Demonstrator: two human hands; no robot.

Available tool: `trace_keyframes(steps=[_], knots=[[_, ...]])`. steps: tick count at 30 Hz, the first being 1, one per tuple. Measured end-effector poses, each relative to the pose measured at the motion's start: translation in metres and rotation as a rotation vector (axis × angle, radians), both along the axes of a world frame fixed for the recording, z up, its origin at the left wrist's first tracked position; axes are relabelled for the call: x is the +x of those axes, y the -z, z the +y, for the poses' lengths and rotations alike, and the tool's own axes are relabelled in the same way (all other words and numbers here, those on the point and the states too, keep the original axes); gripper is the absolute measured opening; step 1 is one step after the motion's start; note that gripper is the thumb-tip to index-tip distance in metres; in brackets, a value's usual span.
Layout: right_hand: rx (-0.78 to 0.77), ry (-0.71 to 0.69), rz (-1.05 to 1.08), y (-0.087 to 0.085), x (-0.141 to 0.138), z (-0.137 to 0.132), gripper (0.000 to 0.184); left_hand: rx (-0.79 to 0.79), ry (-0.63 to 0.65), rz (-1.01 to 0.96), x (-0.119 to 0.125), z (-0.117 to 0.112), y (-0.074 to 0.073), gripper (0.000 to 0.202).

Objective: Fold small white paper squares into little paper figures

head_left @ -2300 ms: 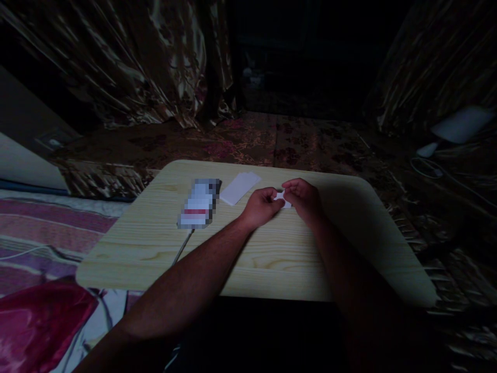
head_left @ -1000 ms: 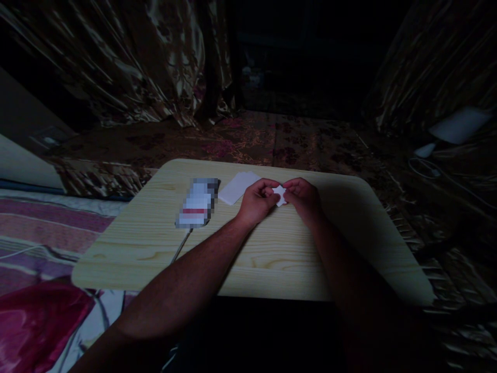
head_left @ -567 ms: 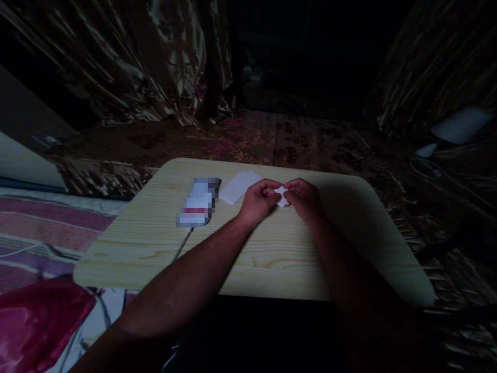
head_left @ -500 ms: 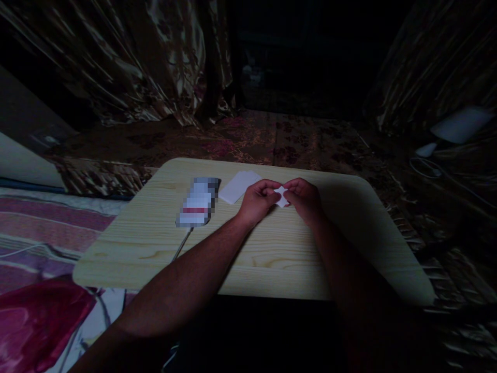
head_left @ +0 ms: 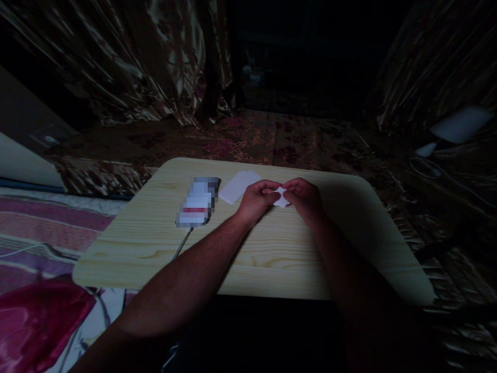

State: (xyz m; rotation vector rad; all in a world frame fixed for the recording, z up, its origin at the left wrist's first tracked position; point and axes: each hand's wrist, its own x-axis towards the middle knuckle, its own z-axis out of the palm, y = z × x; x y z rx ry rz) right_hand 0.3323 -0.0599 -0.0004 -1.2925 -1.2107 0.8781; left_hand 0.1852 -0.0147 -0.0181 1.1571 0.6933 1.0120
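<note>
A small piece of folded white paper [head_left: 281, 198] is held between my two hands, just above the table. My left hand [head_left: 259, 199] pinches its left side between thumb and fingers. On the other side, my right hand [head_left: 304, 199] grips the paper in the same way, and the fingertips of both hands nearly meet at its top. The fingers cover part of the paper, so its full shape is hidden. Just left of my left hand lies a stack of white paper sheets [head_left: 237, 186], partly behind that hand.
The pale wooden table [head_left: 279, 259] has rounded corners. A phone [head_left: 197, 202], blurred out, lies on its left with a cable [head_left: 182, 243] running to the near edge. A striped bed [head_left: 46, 223] is at left, curtains [head_left: 178, 57] behind, a white lamp [head_left: 462, 125] at right.
Both hands stay in nearly the same place, still gripping the folded paper. Only a slight shift of the fingers and paper shows.
</note>
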Motion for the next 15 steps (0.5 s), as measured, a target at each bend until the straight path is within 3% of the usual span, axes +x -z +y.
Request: trace_keyframes(steps=[15], knots=[[0.019,0.002,-0.038,0.0024,-0.0018,0.0003,0.021,0.119,-0.024,0.041,0.0001,0.0024,0.0065,0.032]])
